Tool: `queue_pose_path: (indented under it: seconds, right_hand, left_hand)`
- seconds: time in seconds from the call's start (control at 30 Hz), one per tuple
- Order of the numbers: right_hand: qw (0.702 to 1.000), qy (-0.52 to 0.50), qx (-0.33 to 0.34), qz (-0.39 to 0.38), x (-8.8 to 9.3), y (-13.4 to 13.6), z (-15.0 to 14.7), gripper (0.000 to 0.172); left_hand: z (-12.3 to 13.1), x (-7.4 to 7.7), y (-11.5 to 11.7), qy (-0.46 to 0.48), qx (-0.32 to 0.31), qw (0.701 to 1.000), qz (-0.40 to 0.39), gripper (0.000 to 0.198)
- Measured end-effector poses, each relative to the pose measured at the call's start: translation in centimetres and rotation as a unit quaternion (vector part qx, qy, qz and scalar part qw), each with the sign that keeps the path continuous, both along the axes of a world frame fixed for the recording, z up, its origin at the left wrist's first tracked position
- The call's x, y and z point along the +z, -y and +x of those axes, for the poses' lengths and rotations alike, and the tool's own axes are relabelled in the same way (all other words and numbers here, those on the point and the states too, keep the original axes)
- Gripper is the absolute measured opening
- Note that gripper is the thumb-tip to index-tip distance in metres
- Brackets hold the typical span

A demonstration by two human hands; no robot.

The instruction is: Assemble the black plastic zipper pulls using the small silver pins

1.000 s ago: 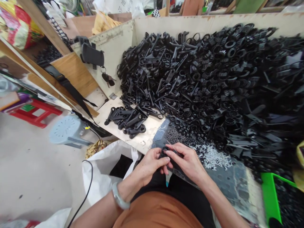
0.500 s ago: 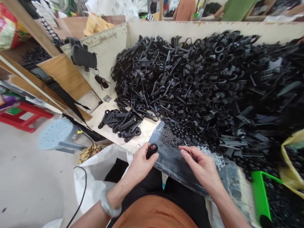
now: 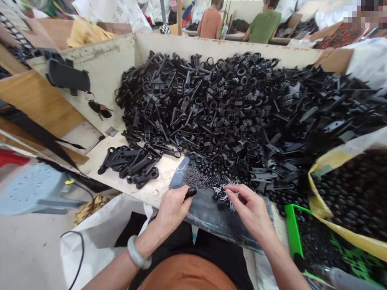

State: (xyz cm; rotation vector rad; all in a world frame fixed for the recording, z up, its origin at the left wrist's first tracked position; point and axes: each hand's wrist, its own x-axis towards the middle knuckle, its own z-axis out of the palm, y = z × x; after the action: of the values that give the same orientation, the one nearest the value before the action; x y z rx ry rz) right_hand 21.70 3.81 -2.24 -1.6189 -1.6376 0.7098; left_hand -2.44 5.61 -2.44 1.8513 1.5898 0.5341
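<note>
My left hand is closed on a small black plastic part at the near edge of the workbench. My right hand reaches over a dark mat, fingers curled down onto a scatter of small silver pins; whether it holds one I cannot make out. Just beyond the mat lie small black rings. A huge heap of black plastic parts fills the bench behind. A small pile of long black arms lies to the left on the bare board.
A yellow bag of black pieces and a green crate sit at the right. A white sack hangs below the bench edge, beside a cable and a grey stool. Keys hang on the left wall. Other people sit far behind.
The camera has swung right and up. My hands came apart; the left hand keeps the black part and lowered it to the mat's edge, and the right hand moved onto the silver pins.
</note>
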Motion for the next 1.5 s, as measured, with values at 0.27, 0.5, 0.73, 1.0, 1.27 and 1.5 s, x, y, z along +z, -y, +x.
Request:
queue_pose_path:
  seconds: [0.27, 0.5, 0.73, 1.0, 1.27, 1.5]
  right_hand:
    - [0.966, 0.25, 0.059, 0.014, -1.1, -1.9, -4.0, 0.026]
    - [0.944, 0.323, 0.056, 0.038, -1.2, -1.7, -4.7, 0.027]
    - [0.987, 0.009, 0.149, 0.058, -0.7, -0.5, -4.8, 0.022]
    - [0.978, -0.091, 0.174, 0.07, 0.1, 0.7, -6.0, 0.014]
    - [0.975, -0.116, 0.176, 0.073, 0.2, 0.9, -6.0, 0.014]
    - [0.973, -0.111, 0.183, 0.091, 0.3, 1.0, -5.9, 0.013]
  left_hand:
    - [-0.5, 1.7, 1.5, 0.352, 0.18, 0.894, -0.212, 0.031]
    - [0.0, 1.6, 2.5, 0.468, 0.234, 0.801, -0.29, 0.036]
    - [0.7, 2.1, 3.2, 0.436, 0.225, 0.828, -0.272, 0.03]
    - [0.6, 2.1, 3.8, 0.476, 0.201, 0.811, -0.275, 0.035]
    - [0.5, 2.1, 3.9, 0.479, 0.194, 0.808, -0.282, 0.035]
    - [0.7, 1.9, 4.1, 0.467, 0.18, 0.818, -0.283, 0.031]
